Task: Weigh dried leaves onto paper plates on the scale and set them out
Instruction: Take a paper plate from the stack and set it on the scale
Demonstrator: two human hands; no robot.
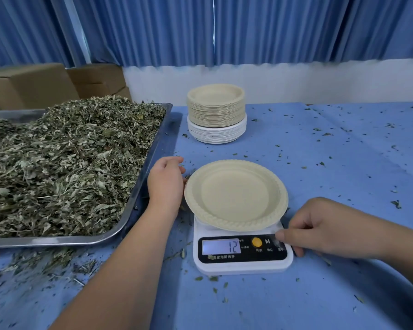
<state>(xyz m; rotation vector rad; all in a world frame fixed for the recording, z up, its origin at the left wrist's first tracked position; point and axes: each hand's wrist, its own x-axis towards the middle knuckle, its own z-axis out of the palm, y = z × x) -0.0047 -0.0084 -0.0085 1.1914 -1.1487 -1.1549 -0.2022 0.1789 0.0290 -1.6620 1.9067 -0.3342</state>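
At the kitchen scale (242,266), pressing its control panel (248,255) with the right hand (320,231) forefinger (285,235), others curled, likely taring the paper plate (235,195); resting the relaxed, empty left hand (166,181) alongside.

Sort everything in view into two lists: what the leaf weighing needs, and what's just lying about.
Needed: scale, plate on it, plate stack, leaves, tray.
Lying about: boxes, leaf crumbs on the cloth, curtain.
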